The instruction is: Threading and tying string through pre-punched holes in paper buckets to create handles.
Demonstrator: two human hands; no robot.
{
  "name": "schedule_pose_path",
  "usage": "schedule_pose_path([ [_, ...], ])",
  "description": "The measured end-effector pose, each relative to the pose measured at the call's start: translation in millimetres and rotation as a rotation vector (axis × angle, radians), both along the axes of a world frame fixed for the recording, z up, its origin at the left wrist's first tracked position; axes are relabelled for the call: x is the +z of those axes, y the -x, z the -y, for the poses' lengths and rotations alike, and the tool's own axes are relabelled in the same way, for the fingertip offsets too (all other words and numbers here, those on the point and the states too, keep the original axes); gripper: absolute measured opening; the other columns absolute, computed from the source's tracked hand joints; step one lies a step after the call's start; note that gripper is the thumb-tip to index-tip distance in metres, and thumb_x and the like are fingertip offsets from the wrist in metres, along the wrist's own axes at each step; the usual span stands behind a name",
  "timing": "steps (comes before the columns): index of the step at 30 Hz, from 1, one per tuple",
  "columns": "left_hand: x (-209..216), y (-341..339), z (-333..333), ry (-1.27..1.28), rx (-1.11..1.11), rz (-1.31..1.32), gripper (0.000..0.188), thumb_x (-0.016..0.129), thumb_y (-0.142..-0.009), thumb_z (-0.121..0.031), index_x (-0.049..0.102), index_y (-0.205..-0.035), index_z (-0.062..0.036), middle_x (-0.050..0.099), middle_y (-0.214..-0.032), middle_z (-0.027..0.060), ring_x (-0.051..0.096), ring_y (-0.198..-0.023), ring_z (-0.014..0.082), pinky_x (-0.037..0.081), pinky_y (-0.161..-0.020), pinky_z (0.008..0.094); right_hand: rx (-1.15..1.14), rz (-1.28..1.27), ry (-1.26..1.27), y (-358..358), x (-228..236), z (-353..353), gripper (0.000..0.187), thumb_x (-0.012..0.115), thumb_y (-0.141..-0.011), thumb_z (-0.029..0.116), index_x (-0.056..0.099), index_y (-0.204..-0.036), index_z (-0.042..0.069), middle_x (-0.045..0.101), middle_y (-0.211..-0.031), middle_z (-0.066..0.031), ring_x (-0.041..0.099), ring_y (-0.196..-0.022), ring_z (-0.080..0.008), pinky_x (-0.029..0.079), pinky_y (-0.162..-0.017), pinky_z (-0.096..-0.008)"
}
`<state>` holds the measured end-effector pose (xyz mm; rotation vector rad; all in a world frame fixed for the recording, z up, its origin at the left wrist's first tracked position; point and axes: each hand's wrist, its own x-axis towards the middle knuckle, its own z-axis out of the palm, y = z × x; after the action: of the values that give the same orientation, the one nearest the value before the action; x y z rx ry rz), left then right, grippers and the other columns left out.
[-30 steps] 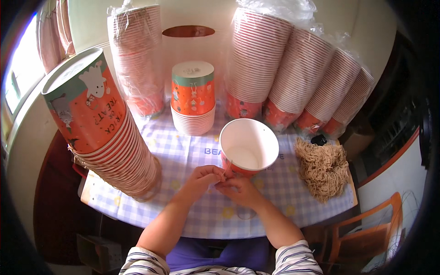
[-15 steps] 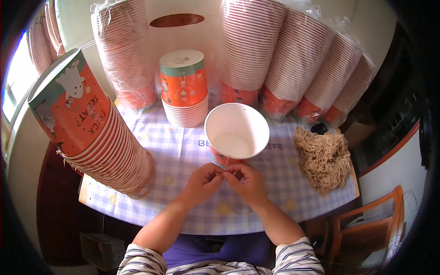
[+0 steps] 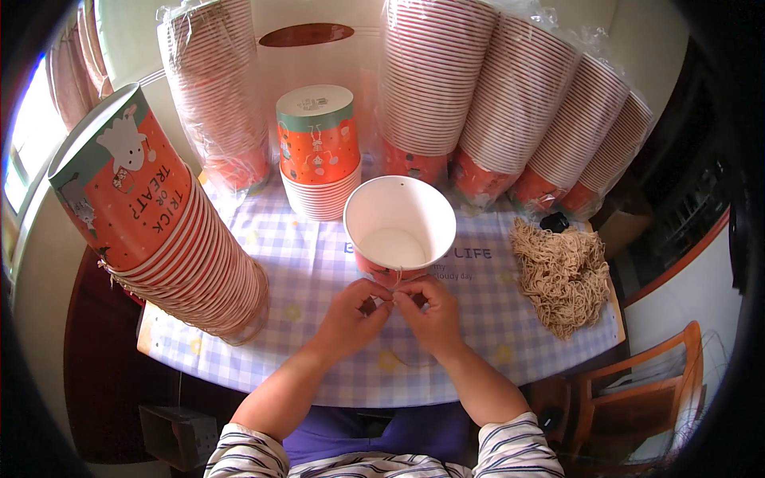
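A white-lined paper bucket [image 3: 401,215] with an orange outside stands open end up in the middle of the table, tilted a little toward me. At its near rim a thin tan string [image 3: 400,276] comes down to my fingers. My left hand [image 3: 356,311] pinches the string close to the rim. Opposite it, with fingertips almost touching, my right hand [image 3: 430,313] is also pinched on the string. The exact loop or knot between the fingertips is too small to make out. A bundle of tan strings [image 3: 562,279] lies to the right.
A tall stack of upside-down orange buckets [image 3: 167,215] leans at the left, with strings along its rims. Behind the bucket stands a shorter stack [image 3: 319,151]. Several plastic-wrapped stacks [image 3: 434,80] line the back. The checked tablecloth [image 3: 271,350] covers the table; a wooden chair [image 3: 637,390] is at right.
The bucket has shifted slightly left and turned a little. My fingertips have moved slightly apart, still pinched by its near rim, and more string shows between the rim and them.
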<state>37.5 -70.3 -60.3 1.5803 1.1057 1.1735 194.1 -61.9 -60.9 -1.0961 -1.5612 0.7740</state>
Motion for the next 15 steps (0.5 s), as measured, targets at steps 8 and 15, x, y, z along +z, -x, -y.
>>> schedule_pose_path([
  [8, 4.8, 1.0, -0.5, -0.098, 0.053, -0.059, 0.027, 0.061, -0.078, -0.002, 0.056, -0.105, -0.0050, 0.058, -0.081, 0.0031, 0.045, -0.051, 0.0084, 0.039, -0.048, 0.0235, 0.154, -0.032, 0.234, -3.9, 1.8, -2.5, 0.014, 0.065, -0.082, 0.012, 0.064, -0.085, -0.001, 0.062, -0.074, -0.0052, 0.054, -0.062, -0.0075, 0.043, -0.054, -0.0235],
  [15, 15.1, 3.0, 0.2, -0.382, 0.092, -0.265, 0.040, 0.060, -0.074, 0.001, 0.056, -0.113, -0.0085, 0.060, -0.087, 0.0094, 0.057, -0.062, 0.0211, 0.047, -0.055, 0.0309, 0.291, -0.010, 0.295, -8.5, 8.4, -3.6, 0.013, 0.064, -0.082, 0.014, 0.064, -0.084, 0.001, 0.059, -0.067, 0.0003, 0.050, -0.059, -0.0038, 0.040, -0.053, -0.0215],
])
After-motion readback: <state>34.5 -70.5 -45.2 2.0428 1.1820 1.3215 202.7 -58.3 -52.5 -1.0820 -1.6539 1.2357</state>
